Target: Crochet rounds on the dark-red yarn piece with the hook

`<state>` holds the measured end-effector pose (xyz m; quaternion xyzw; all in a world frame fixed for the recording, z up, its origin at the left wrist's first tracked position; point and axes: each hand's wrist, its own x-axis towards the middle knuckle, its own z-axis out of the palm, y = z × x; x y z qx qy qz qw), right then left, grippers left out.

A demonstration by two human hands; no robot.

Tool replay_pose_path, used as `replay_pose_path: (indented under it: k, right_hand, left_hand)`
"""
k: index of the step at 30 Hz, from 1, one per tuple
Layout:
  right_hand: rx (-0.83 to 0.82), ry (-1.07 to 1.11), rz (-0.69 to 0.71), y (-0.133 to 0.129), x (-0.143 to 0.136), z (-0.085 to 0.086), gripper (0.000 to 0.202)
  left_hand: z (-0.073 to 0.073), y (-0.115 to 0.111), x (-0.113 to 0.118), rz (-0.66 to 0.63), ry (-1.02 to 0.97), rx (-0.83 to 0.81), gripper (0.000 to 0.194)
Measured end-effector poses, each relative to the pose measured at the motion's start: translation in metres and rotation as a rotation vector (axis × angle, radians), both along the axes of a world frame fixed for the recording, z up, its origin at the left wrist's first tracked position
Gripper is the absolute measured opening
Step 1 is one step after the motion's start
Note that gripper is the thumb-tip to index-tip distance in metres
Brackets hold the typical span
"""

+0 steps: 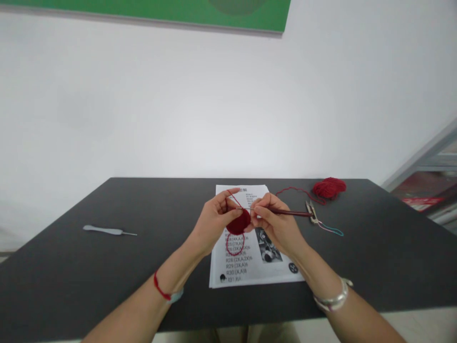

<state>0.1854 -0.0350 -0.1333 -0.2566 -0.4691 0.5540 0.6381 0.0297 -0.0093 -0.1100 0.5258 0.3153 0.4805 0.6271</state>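
Observation:
My left hand pinches a small round piece of dark red crochet work between thumb and fingers, its index finger raised with red yarn running over it. In my right hand is a crochet hook with a dark reddish handle, held like a pen. The hook's thin metal tip points left and meets the top edge of the crochet piece. A loop of red yarn hangs below the piece, over a printed pattern sheet. Whether a loop sits on the hook is too small to tell.
A ball of red yarn lies at the back right, its strand trailing left toward my hands. Thread snips with a blue and pink cord lie beside the hook's handle end. A grey-handled crochet hook rests at left on the black table.

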Motion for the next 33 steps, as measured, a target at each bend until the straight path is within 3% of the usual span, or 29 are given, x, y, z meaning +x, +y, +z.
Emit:
replay_pose_path:
  k: [4, 8, 14, 24, 30, 33]
  right_hand:
    - [0.104, -0.051, -0.116, 0.001, 0.0, -0.003, 0.018]
    - [0.139, -0.079, -0.045, 0.003, 0.008, 0.001, 0.021]
    - [0.212, -0.141, -0.045, 0.005, 0.017, -0.001, 0.016]
    - [0.321, -0.445, -0.284, -0.001, 0.012, -0.009, 0.015]
    - [0.658, -0.758, -0.43, -0.002, 0.013, -0.011, 0.014]
    - [0.861, -0.836, -0.456, 0.001, 0.011, -0.013, 0.016]
  left_hand:
    - [-0.002, -0.001, 0.002, -0.076, -0.048, -0.061, 0.051]
    - [-0.002, 0.003, -0.001, -0.137, -0.084, -0.109, 0.049]
    - [0.001, 0.002, -0.002, -0.09, -0.064, -0.055, 0.049]
    - [-0.003, 0.0, 0.003, 0.039, 0.075, 0.063, 0.051]
    - [-0.008, 0.001, 0.004, 0.209, 0.29, 0.273, 0.041]
    - [-0.006, -0.001, 0.005, 0.201, 0.315, 0.219, 0.044]
